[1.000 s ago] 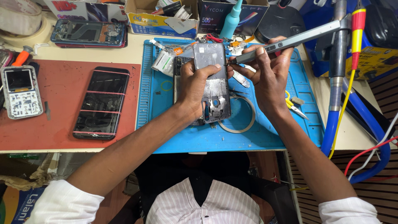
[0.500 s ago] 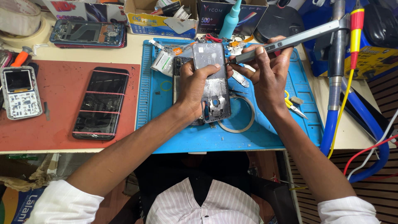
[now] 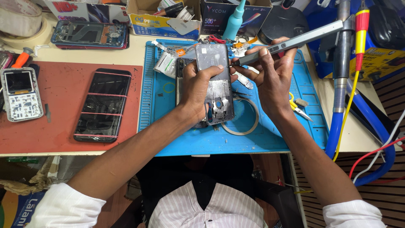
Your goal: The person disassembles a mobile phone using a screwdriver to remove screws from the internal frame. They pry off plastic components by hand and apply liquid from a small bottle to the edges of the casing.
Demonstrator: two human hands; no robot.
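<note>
Left hand (image 3: 201, 90) is clamped on an opened phone (image 3: 216, 82), thumb over its edge, fingers wrapped behind. The phone stands roughly upright along the blue mat (image 3: 270, 135), back side up, inner metal and a round opening showing near its lower end. Right hand (image 3: 270, 74) pinches a grey pen-shaped screwdriver (image 3: 291, 42); its grip is closed round the tool, index finger on top. The tool's tip points left and meets the phone's right edge near the top, while the long body slants up to the right.

The mat lies on the desk (image 3: 122, 55). A thin ring (image 3: 242, 126) rests on the mat just right of the phone's lower end, partly under the right wrist. Yellow-handled tweezers (image 3: 297, 105) lie on the mat, right of the right hand. On the red mat (image 3: 59, 126) to the left lie a dark phone (image 3: 103, 105) with pink bands across it and, further left, a small white keypad phone (image 3: 20, 95), stripped. Another opened phone frame (image 3: 90, 33) sits at the top left, beside cardboard boxes (image 3: 164, 19). A teal bottle (image 3: 234, 21) stands above the mat. Blue hose (image 3: 337, 122) and wires hang at right.
</note>
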